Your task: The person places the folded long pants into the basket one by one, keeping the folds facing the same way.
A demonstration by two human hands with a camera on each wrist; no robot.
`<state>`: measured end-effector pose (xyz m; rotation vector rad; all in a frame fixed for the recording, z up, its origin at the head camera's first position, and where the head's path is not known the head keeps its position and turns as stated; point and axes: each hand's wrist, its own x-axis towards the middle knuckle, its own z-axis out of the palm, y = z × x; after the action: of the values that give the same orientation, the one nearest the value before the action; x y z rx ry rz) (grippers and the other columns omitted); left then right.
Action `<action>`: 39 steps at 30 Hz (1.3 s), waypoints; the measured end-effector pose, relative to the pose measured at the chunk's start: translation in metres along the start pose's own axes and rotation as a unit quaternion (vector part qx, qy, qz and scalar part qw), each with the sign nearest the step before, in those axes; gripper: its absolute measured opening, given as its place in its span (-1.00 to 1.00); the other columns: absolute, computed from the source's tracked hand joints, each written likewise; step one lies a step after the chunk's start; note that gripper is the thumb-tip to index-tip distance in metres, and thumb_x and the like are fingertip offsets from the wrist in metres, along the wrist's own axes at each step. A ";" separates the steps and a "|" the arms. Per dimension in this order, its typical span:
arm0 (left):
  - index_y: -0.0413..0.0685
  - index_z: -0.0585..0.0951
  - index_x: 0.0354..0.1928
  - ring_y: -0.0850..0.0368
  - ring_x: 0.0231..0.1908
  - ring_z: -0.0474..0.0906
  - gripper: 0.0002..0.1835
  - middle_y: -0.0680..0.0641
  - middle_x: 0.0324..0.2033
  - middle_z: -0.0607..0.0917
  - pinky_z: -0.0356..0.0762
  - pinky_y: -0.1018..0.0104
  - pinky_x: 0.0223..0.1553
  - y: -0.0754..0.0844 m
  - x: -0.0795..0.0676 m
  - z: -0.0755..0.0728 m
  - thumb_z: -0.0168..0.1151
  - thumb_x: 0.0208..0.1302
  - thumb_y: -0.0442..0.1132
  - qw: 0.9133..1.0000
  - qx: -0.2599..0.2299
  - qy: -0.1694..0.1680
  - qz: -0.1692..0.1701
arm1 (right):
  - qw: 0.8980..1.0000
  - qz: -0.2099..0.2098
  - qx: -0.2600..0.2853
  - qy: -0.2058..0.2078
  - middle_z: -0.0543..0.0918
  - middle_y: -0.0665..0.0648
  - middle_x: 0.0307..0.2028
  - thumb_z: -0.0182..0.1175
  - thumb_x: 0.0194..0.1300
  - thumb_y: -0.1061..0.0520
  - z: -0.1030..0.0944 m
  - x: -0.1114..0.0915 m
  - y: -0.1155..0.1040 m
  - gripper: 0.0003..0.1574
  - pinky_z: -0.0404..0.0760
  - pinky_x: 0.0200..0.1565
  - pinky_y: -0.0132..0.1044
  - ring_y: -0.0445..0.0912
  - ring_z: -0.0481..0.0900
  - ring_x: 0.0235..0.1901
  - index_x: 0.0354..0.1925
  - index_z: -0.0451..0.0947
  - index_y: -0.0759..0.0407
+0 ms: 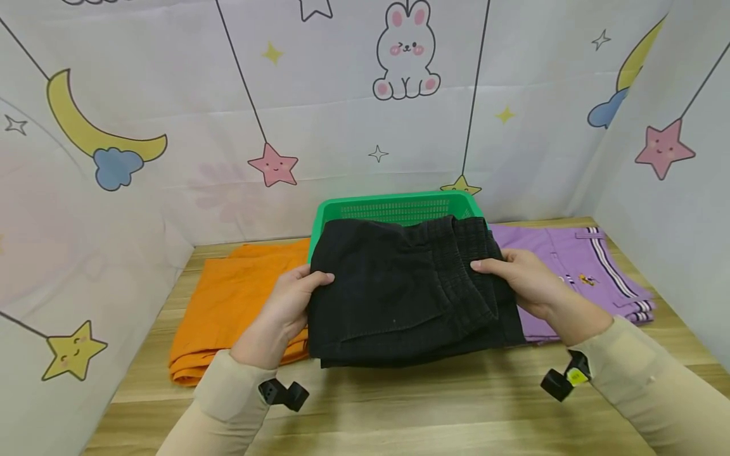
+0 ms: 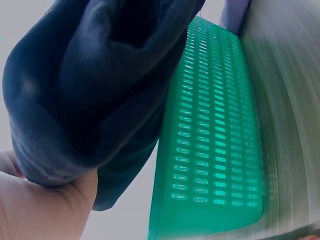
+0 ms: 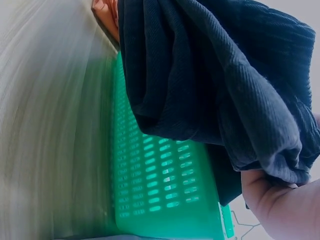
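Note:
A folded pair of black pants point(image 1: 388, 285) with a gathered elastic waistband is held up between both hands. My left hand point(image 1: 285, 301) grips the left edge, thumb on top. At the waistband end, my right hand point(image 1: 533, 285) holds the other side, its thumb also on top. Behind and below the pants stands a green plastic basket point(image 1: 393, 206); its slotted wall point(image 2: 210, 135) shows in the left wrist view. From the right wrist view, the pants point(image 3: 200, 75) hang in front of the basket wall point(image 3: 160, 175). Fingers under the cloth are mostly hidden.
Folded orange clothing point(image 1: 228, 304) lies on the wooden table point(image 1: 422, 405) left of the basket. To the right lies folded purple clothing point(image 1: 593, 272) with striped trim. A white printed cloth point(image 1: 336, 120) encloses the back and sides.

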<state>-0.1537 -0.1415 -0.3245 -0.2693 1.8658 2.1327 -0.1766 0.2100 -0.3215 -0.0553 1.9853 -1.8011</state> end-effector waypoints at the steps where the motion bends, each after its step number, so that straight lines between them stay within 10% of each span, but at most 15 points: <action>1: -0.22 0.33 0.28 0.16 -0.23 0.64 -0.50 -0.13 0.01 0.55 0.64 0.25 -0.14 0.000 0.000 0.000 0.05 0.30 -0.29 1.000 0.001 0.001 0.000 | 1.000 0.000 -0.001 0.001 0.72 -0.05 -0.31 0.14 0.34 -0.01 0.000 0.000 0.000 -0.53 0.68 -0.17 -0.22 -0.15 0.70 -0.29 -0.02 0.40 0.36; 39: -0.18 0.27 0.34 0.16 -0.14 0.60 -0.45 -0.19 0.22 0.41 0.61 0.27 -0.06 0.004 0.008 0.000 0.03 0.31 -0.30 1.000 -0.013 -0.009 -0.002 | 1.000 -0.008 0.001 -0.005 0.72 -0.06 -0.31 0.15 0.32 0.07 -0.001 0.004 -0.002 -0.62 0.67 -0.17 -0.24 -0.16 0.70 -0.30 -0.02 0.43 0.32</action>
<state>-0.1630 -0.1409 -0.3236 -0.2582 1.8264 2.1514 -0.1811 0.2087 -0.3205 -0.0785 1.9812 -1.8098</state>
